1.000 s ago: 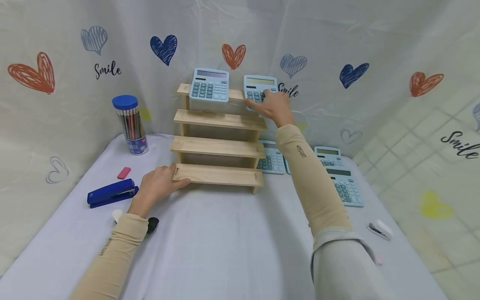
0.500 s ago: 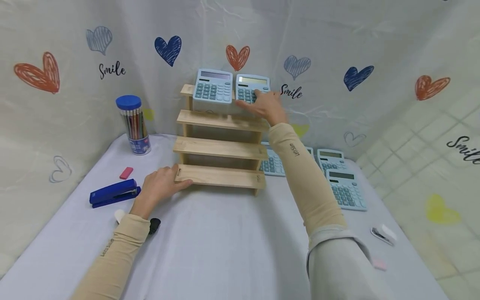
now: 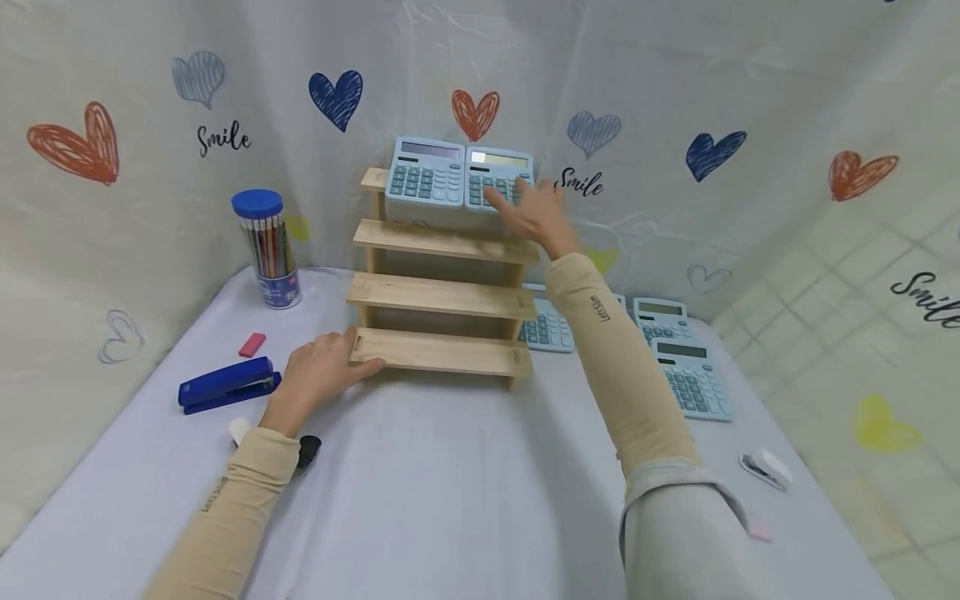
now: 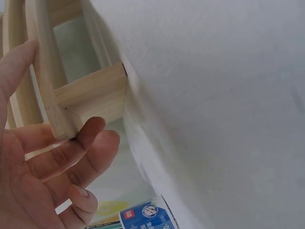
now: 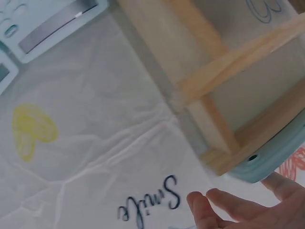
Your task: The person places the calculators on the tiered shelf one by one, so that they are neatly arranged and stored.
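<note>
A stepped wooden shelf rack stands on the white-covered table. Its lowest board's left end is held by my left hand; in the left wrist view the thumb lies along the board and the fingers curl about its corner. On the top board two light blue calculators lean side by side, a left calculator and a right calculator. My right hand is at the right one, its fingers loosely spread over the lower keys. In the right wrist view a finger meets that calculator's edge.
More calculators lie right of the rack, partly behind my right sleeve. At left are a pencil tub, a pink eraser and a blue stapler. A small white stapler lies at right. A printed curtain hangs behind.
The right calculator has slid left along the top board until it sits against the left one. My right hand's fingers have loosened on it. The left hand keeps its place on the rack.
</note>
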### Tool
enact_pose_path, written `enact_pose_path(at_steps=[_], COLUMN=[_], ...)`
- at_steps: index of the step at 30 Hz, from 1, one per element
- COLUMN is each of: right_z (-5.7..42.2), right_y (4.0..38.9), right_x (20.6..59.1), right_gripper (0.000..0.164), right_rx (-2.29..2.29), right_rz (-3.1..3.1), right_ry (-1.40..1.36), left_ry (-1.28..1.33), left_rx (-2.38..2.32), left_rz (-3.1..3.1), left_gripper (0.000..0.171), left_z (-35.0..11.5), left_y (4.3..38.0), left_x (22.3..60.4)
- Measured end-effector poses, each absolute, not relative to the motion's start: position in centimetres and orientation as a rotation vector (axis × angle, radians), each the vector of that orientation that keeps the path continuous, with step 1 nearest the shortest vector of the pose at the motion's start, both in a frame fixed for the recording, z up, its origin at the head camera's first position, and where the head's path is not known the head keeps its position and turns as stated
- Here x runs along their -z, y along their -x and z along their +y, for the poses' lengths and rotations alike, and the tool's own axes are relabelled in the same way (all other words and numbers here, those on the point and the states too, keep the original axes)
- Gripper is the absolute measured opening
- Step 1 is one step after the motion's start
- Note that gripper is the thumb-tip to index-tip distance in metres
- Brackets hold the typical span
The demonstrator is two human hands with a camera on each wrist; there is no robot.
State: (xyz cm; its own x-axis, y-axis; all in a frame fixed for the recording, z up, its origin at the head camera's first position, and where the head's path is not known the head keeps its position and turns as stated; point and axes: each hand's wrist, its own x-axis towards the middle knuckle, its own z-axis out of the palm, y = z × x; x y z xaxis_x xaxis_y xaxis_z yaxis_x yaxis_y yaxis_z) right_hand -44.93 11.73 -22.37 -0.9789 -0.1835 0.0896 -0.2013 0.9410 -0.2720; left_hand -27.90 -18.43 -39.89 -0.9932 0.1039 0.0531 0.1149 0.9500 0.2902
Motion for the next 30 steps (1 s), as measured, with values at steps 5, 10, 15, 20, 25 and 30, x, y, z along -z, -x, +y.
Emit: enact_pose_path(at_steps=[5,10,15,20,25,30], right_z=[15.5,20.0,24.6,29.1,33.7,37.3], right_y=[44.0,42.3,39.9,38.3,36.8,35.3], right_x=[24.0,26.5,29.4,31.8,33.9,35.5], right_gripper=[0.091,0.09,0.091,0.091,0.097,0.102], right_rx=[-0.444,-0.425,-0.41,-0.334,-0.292,-0.372], right_rz=[-2.97,-2.955,-3.003,-3.082,-3.191,-3.313], right_ry=[-0.26,-0.227,-0.16,-0.079,0.025,0.182], left_ry=[0.168,0.169,0.189,0.194,0.201,0.214], left_rx=[0.464,0.463,0.46,0.46,0.465,0.464], left_rz=[-3.083,-3.08,-3.08,-3.07,-3.068,-3.062], left_gripper=[0.088,0.087,0.087,0.087,0.086,0.085], left_z=[-18.4,-18.4,-18.3,-18.4,-18.3,-18.3], left_y=[28.0,28.1,28.1,28.1,27.9,27.8], left_x=[39.6,39.6,39.7,39.8,39.7,39.7])
